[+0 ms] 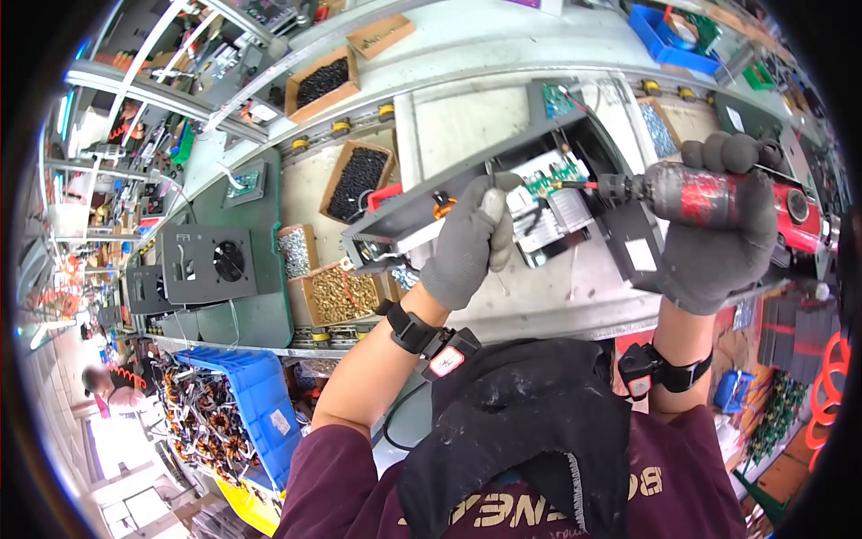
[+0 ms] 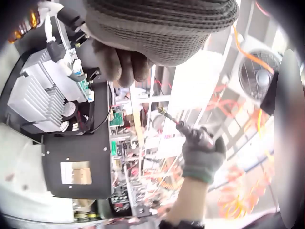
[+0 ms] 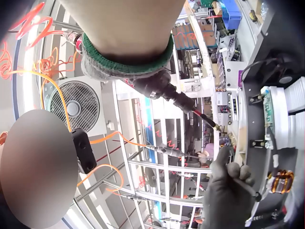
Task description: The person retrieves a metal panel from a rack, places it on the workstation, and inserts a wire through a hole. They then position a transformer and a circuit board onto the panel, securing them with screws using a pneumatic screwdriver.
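Note:
A dark metal case [image 1: 413, 202] lies open on the bench, holding pale finned heat sinks [image 1: 566, 216] and a green circuit board [image 3: 268, 112]. Over its near side my gloved left hand [image 1: 462, 247] pinches a dark cable [image 3: 248, 188] between thumb and fingers. To the right, my gloved right hand [image 1: 718, 260] grips a red and black power screwdriver [image 1: 696, 193], its bit pointing left toward the case. At the bit's tip sits a small brass-coloured piece [image 2: 161, 109]. Inside the case, a copper-wound coil [image 3: 282, 181] lies near the left hand.
Left of the case stand a box of black parts [image 1: 355, 182], a box of brass-coloured parts [image 1: 341, 296] and one of silver parts [image 1: 294, 251]. Another case with a fan [image 1: 206, 260] is on a green board. A blue crate [image 1: 260, 395] holds wired coils below the bench edge.

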Action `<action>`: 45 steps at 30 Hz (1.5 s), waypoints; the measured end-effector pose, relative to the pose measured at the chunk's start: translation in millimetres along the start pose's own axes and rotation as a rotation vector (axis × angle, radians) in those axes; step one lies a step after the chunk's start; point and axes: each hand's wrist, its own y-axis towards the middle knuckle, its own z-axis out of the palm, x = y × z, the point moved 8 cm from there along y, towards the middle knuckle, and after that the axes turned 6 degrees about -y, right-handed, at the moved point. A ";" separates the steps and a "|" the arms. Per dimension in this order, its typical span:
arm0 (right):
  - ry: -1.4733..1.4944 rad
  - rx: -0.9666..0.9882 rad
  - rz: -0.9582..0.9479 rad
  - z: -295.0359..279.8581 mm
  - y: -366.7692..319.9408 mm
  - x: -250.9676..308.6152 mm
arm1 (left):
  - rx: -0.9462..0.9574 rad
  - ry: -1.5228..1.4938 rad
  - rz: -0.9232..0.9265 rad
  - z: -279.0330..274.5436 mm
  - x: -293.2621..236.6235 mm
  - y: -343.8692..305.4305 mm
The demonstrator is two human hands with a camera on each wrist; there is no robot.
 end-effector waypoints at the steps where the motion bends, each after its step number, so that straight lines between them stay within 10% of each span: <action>1: 0.018 0.008 -0.007 10.7 4.3 -9.3 | 0.063 -0.090 -0.092 -1.8 1.6 0.7; 12: -0.081 -0.003 0.033 57.3 19.8 -90.1 | 0.280 -0.484 -0.400 -19.4 -1.0 20.8; 16: -0.168 0.265 -0.056 54.2 10.5 -83.7 | 0.417 -0.462 -0.643 -1.6 10.7 27.9; 18: -0.395 0.205 -0.107 41.1 10.4 -79.4 | 0.218 0.594 -0.540 -0.2 20.5 46.5; 19: -0.455 0.186 -0.089 36.4 11.7 -78.8 | 0.140 1.136 0.009 10.3 -1.2 58.5; 36: -0.584 0.016 0.044 -3.1 26.7 -96.2 | 0.063 1.300 0.280 39.6 26.3 63.9; 45: -0.715 0.283 0.016 14.6 28.6 -110.8 | 0.137 1.613 0.538 42.1 49.5 33.2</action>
